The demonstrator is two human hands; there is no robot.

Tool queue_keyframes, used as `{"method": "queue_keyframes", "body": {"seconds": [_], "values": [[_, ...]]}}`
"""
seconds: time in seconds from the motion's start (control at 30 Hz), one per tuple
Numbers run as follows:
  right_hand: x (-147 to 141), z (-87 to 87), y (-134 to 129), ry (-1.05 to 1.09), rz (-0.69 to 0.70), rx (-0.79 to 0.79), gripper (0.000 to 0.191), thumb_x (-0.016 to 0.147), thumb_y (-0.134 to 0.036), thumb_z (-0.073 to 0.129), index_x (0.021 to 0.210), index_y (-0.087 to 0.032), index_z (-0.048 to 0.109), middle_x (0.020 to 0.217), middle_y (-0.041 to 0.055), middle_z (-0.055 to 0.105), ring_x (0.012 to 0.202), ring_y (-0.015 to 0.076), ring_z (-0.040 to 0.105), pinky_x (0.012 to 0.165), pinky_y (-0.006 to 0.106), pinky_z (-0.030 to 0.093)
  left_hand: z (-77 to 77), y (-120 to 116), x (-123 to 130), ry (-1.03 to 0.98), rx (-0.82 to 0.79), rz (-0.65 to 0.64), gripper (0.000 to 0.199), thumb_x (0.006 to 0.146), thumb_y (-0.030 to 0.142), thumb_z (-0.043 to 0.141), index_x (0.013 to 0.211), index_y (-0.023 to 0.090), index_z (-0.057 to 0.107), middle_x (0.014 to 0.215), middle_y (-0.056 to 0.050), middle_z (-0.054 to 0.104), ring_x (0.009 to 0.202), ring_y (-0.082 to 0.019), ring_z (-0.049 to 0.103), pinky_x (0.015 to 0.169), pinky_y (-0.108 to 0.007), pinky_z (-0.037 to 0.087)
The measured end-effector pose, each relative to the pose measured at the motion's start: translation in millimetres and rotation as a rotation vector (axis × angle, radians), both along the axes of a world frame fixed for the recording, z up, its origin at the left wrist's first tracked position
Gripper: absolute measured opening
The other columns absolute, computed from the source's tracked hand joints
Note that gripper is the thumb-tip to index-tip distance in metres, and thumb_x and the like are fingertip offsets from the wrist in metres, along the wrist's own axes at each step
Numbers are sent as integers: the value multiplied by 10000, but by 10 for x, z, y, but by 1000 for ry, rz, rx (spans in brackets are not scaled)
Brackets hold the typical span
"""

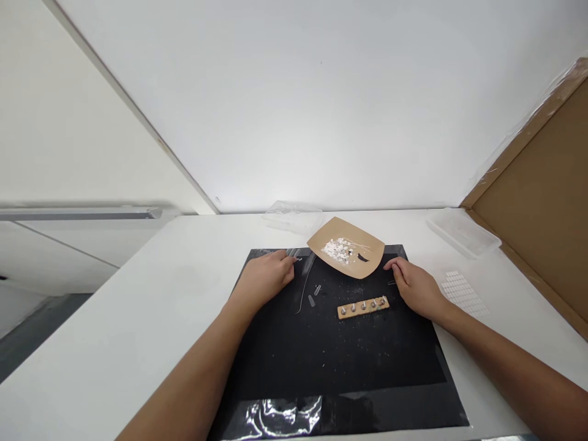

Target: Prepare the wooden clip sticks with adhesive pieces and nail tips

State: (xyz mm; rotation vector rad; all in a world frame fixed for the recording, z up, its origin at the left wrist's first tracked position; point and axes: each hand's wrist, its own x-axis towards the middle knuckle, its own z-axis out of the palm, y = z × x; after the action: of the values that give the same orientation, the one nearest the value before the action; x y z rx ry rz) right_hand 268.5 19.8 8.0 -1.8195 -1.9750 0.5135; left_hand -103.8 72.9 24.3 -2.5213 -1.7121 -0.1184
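Observation:
My left hand [269,275] rests at the black mat's upper left edge, fingers curled and pinched. Clear strips [293,252] lie just beyond its fingertips; what it grips is too small to make out. On the mat's right side, my right hand [413,285] is closed, with thumb and index finger close together and any held thing hidden. Between the hands, a tan strip [362,307] carries a row of several small metal posts with whitish tips. Two small clear nail-shaped pieces [312,301] lie left of it, near a thin curved strand [303,288].
A brown paper tray [321,237] holds white crumbs and a dark scrap. Its front overlaps the black mat [331,361]. Behind are a clear plastic bag [291,214] and, right, a clear plastic box [463,233]. A sheet of white tabs [463,295] lies near a cardboard panel [542,184].

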Motion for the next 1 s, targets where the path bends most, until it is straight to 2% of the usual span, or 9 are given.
{"method": "queue_keyframes", "body": {"seconds": [0.2, 0.33, 0.53, 0.7, 0.9, 1.0], "values": [[20, -28, 10, 19, -37, -2, 355, 1109, -313, 304, 1205, -252, 640, 1094, 54, 776, 955, 243, 725, 833, 361, 499, -8, 71, -36, -17, 14, -46, 431, 1055, 428, 401, 910, 247, 765, 971, -106, 735, 959, -278, 695, 737, -329, 501], [30, -42, 14, 20, -36, -7, 367, 1111, -322, 299, 1202, -248, 647, 1111, 63, 779, 982, 251, 728, 858, 373, 507, 10, 107, -111, -96, 8, -97, 444, 1069, 468, 373, 989, 264, 758, 1030, -97, 739, 1025, -270, 673, 835, -344, 526], [28, -30, 11, 14, -22, -13, 366, 1107, -317, 306, 1198, -251, 654, 1132, 63, 779, 1010, 261, 727, 863, 384, 511, 66, 105, -183, -146, -97, -137, 432, 1053, 440, 369, 1068, 273, 767, 1120, -100, 741, 1074, -275, 663, 879, -364, 543], [31, -33, 15, 6, -7, -15, 364, 1107, -311, 304, 1196, -250, 652, 1149, 59, 776, 1023, 257, 727, 873, 382, 511, 34, 106, -194, -168, -79, -114, 419, 1044, 425, 383, 1110, 272, 768, 1173, -104, 750, 1095, -285, 673, 894, -383, 543], [31, -17, 15, -7, 11, -23, 349, 1102, -303, 319, 1196, -250, 651, 1154, 53, 774, 1020, 257, 728, 867, 380, 509, -11, 116, -157, -197, -48, 10, 354, 1035, 441, 440, 1095, 253, 734, 1113, -96, 759, 1052, -295, 692, 860, -390, 544], [25, 3, 9, -13, 20, -26, 345, 1102, -301, 323, 1191, -254, 653, 1170, 47, 772, 1034, 255, 728, 867, 377, 509, -16, 121, -150, -225, -48, -38, 355, 1035, 445, 443, 1055, 253, 741, 1085, -95, 752, 1048, -293, 679, 897, -401, 539]]}}
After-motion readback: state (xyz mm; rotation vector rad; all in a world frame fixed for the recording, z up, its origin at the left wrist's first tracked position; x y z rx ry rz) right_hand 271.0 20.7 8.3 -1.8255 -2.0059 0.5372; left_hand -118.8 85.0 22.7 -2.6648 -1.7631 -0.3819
